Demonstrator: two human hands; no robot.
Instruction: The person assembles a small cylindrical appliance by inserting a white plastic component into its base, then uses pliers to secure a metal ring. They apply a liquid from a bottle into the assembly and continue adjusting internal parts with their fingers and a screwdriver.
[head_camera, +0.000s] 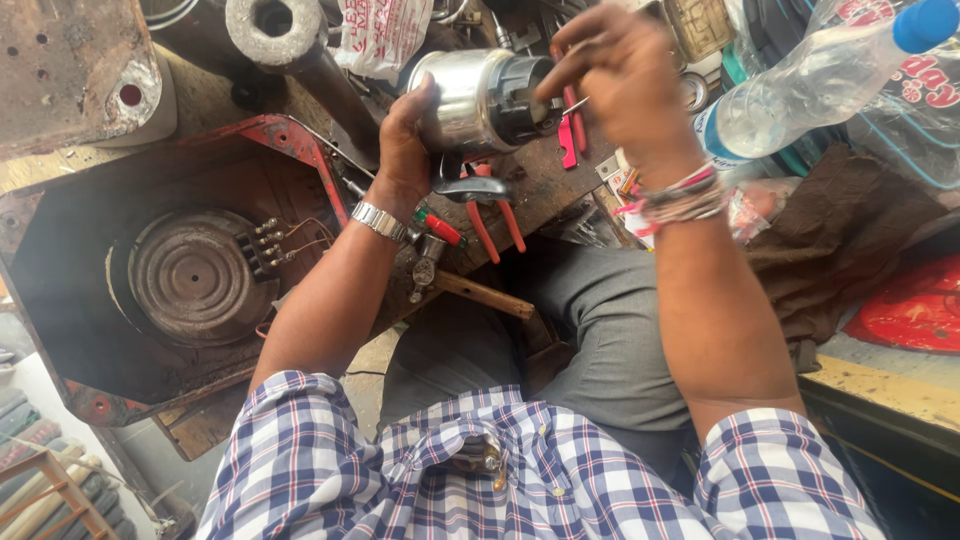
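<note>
My left hand (402, 150) grips a shiny metal cylinder with a black end part (480, 98), holding it up above the bench. My right hand (618, 72) is pinched at the black end of the cylinder, fingers closed on a thin metal pin or wire (574, 103) that is too small to tell clearly. A metal watch (378, 220) sits on my left wrist, and thread bands (682, 198) circle my right wrist. Below the cylinder lie red-handled pliers (492, 212) and a small red and green screwdriver (438, 227).
A rusty red metal housing (95, 240) with a round coil plate (192, 276) and wired terminals lies at left. A grey pipe (282, 32) stands behind. A clear plastic bottle with a blue cap (800, 85) lies at right, above a brown cloth (850, 240). A wooden-handled tool (480, 293) rests by my knee.
</note>
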